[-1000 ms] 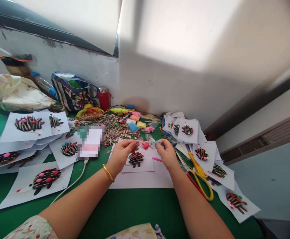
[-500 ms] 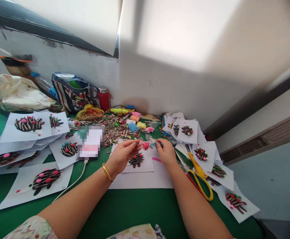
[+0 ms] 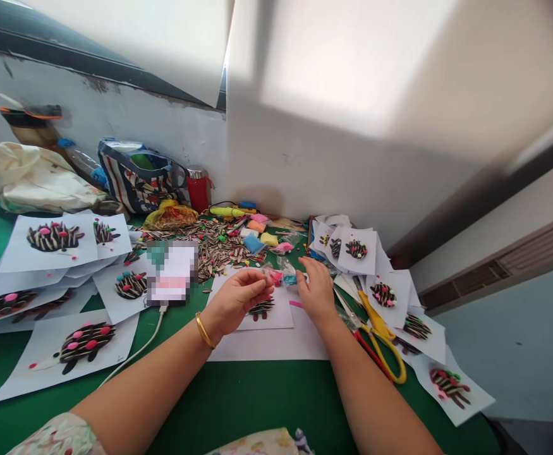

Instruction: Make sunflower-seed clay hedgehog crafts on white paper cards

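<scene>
My left hand [image 3: 237, 298], with a gold bangle at the wrist, hovers palm-up over a small white sheet [image 3: 272, 314] that bears a seed hedgehog figure [image 3: 260, 307]. Its fingers are curled and pinched together on something too small to make out. My right hand [image 3: 315, 290] lies just right of that sheet, its fingertips at a small clear packet with blue clay [image 3: 289, 279]. A pink clay lump [image 3: 276, 276] sits between the two hands. A pink strip [image 3: 296, 304] lies on the paper under my right hand.
A heap of sunflower seeds [image 3: 219, 245] and coloured clay pieces [image 3: 257, 237] lie behind the hands. Finished hedgehog sheets [image 3: 48, 243] cover the left and right [image 3: 384, 294] of the green table [image 3: 238, 398]. Yellow scissors [image 3: 384, 344] lie at right. A phone [image 3: 172, 272] with a cable, a striped bag [image 3: 136, 177] and a red flask [image 3: 199, 188] stand by the wall.
My left hand turned palm-up and dropped lower over the hedgehog sheet, with its fingers curled in. My right hand shifted slightly away toward the blue clay packet.
</scene>
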`<state>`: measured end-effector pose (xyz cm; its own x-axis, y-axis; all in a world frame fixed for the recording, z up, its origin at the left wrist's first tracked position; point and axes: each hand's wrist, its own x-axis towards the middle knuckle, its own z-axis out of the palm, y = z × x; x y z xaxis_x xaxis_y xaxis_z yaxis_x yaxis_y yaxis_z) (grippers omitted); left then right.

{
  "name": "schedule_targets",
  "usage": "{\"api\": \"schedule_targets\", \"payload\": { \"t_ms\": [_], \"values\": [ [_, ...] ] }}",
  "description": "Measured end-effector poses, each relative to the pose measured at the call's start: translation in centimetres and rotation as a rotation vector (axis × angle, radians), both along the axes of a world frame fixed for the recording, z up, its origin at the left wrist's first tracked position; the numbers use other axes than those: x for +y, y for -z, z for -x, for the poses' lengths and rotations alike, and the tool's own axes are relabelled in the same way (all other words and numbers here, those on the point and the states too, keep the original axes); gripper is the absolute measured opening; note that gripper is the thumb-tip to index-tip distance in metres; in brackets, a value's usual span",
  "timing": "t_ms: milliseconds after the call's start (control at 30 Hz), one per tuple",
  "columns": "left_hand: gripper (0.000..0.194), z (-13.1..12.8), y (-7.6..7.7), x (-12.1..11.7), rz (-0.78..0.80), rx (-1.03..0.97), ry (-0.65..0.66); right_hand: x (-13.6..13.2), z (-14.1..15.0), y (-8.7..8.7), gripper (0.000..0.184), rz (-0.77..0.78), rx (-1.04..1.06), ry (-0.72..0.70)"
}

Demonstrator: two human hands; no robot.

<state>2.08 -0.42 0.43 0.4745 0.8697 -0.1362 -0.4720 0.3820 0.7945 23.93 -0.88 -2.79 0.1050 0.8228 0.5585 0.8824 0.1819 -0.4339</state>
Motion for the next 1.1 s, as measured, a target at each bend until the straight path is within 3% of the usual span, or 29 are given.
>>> {"api": "schedule_targets", "payload": {
  "t_ms": [133, 300, 500, 567, 633, 733, 867, 967, 1100],
  "values": [
    [0.027, -0.1, -0.1, -0.1, 0.012, -0.019, -0.028, -1.6, 1.7, -1.5, 0.034, -0.079, 0.072, -0.157],
    [0.036, -0.2, 0.1, -0.3, 0.003, 0.134, 0.008, -4.1, 4.2, -3.3, 0.029, -0.095, 0.104, -0.35],
    [0.038, -0.6, 0.7, -1.1, -0.248, 0.288, 0.066, -4.5, 5.4, -3.3, 0.016, -0.139, 0.177, -0.471],
    [0.041, -0.7, 0.7, -1.3, -0.261, 0.267, 0.074, -4.4, 5.3, -3.3, 0.012, -0.181, 0.205, -0.497],
    [0.046, -0.7, 0.5, -1.4, -0.188, 0.17, 0.082, -4.5, 5.2, -3.4, 0.011, -0.213, 0.225, -0.49],
    [0.054, -0.8, -0.2, -1.5, 0.049, -0.085, 0.066, -4.9, 5.5, -3.6, 0.013, -0.246, 0.231, -0.492],
    [0.06, -0.9, -1.0, -1.5, 0.301, -0.354, 0.07, -5.4, 7.0, -3.3, 0.019, -0.219, 0.125, -0.57],
    [0.065, -0.6, -1.2, -1.2, 0.384, -0.442, 0.058, -5.3, 8.0, -2.9, 0.021, -0.173, 0.033, -0.595],
    [0.071, 0.2, -1.0, -0.1, 0.416, -0.495, -0.086, -5.3, 8.2, -2.9, 0.029, -0.09, -0.137, -0.6]
  ]
}}
